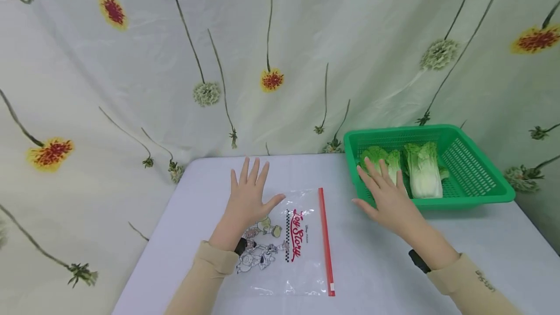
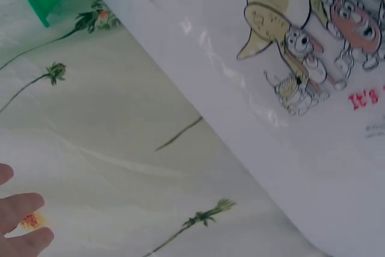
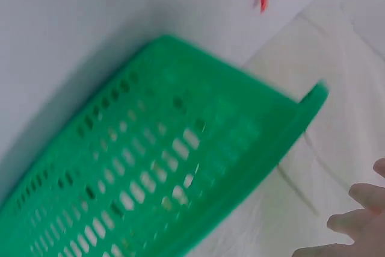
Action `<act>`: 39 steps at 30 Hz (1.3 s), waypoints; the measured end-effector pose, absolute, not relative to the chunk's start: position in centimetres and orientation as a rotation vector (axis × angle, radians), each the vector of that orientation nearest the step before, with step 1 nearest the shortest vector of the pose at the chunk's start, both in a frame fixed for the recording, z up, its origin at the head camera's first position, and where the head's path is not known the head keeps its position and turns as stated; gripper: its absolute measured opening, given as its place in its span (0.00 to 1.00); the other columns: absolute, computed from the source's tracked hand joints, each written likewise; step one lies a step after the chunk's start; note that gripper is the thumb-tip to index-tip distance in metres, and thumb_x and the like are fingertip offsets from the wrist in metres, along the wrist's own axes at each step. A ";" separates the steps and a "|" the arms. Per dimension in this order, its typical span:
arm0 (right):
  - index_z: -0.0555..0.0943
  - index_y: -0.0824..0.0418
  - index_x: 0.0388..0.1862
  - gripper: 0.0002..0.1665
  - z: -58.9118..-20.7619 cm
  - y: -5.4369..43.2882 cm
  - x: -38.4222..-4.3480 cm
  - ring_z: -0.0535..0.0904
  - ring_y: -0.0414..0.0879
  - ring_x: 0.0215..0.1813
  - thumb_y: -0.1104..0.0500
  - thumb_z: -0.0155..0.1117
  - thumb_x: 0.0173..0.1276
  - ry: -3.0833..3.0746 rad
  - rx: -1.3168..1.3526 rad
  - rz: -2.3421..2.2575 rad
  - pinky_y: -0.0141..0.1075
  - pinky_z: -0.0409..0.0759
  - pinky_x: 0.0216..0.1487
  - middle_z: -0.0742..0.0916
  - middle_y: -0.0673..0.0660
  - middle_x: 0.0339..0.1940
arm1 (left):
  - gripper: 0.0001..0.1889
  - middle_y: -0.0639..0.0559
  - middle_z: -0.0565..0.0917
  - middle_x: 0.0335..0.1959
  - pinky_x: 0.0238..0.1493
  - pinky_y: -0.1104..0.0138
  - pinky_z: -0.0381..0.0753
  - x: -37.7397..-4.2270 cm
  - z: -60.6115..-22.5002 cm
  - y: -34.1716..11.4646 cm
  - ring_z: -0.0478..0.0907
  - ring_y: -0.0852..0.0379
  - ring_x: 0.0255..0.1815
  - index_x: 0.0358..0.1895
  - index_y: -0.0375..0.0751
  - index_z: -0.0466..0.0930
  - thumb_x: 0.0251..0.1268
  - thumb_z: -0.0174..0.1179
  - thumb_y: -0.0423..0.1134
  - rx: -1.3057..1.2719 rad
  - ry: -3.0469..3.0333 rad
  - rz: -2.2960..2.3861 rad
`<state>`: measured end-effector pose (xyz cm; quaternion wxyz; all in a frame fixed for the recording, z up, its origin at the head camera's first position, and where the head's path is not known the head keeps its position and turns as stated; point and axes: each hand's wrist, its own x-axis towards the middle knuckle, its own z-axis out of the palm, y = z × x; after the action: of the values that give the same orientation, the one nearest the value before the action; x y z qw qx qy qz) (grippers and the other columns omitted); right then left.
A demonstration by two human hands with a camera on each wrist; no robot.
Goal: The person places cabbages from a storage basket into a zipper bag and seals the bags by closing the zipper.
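My left hand (image 1: 248, 203) is spread with straight fingers above a clear zip bag (image 1: 308, 271), holding nothing. Cartoon figures and red "Toy Story" lettering are printed on the bag, and a red zip strip (image 1: 325, 242) runs along its right edge. With fingers apart, my right hand (image 1: 387, 203) hovers in front of a green plastic basket (image 1: 477, 201) and holds nothing. Inside the basket lie a napa cabbage (image 1: 424, 171) and another leafy cabbage (image 1: 393, 162), the latter partly hidden behind my right fingers. Fingertips of each hand show at the edge of its wrist view.
A white-covered table (image 1: 367, 266) carries the bag and the basket, which stands at the back right. Behind the table hangs a pale curtain (image 1: 240, 52) printed with flowers. Dark bands sit on both wrists.
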<state>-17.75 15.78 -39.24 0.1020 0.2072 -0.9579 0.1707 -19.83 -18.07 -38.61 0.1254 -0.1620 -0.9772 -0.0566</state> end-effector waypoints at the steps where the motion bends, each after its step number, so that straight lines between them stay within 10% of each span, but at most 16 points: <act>1: 0.58 0.61 0.78 0.46 -39.5 15.3 -17.5 0.45 0.68 0.80 0.45 0.63 0.69 -2.818 0.639 0.517 0.72 0.44 0.70 0.57 0.64 0.80 | 0.47 0.35 0.53 0.79 0.71 0.31 0.43 -19.6 -39.0 -17.8 0.41 0.33 0.80 0.78 0.39 0.53 0.65 0.53 0.66 -0.482 -2.852 -0.167; 16: 0.72 0.65 0.69 0.41 -45.9 11.4 -14.7 0.64 0.67 0.74 0.48 0.72 0.61 -2.646 0.977 0.505 0.65 0.64 0.67 0.71 0.65 0.73 | 0.41 0.41 0.60 0.77 0.73 0.36 0.52 -16.5 -44.3 -15.2 0.50 0.38 0.80 0.75 0.44 0.62 0.66 0.54 0.64 -0.691 -2.929 -0.161; 39: 0.68 0.65 0.72 0.45 -49.3 11.3 -15.7 0.56 0.73 0.76 0.43 0.69 0.62 -3.026 0.941 0.500 0.73 0.54 0.67 0.68 0.65 0.76 | 0.48 0.35 0.55 0.78 0.70 0.34 0.56 -13.4 -48.1 -11.1 0.51 0.34 0.79 0.77 0.40 0.57 0.63 0.49 0.72 -0.708 -3.232 -0.163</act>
<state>-15.69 11.27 -49.34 -0.0332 0.2931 -0.9427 0.1559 -13.43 -11.11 -48.08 -0.0855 -0.2129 -0.9721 -0.0489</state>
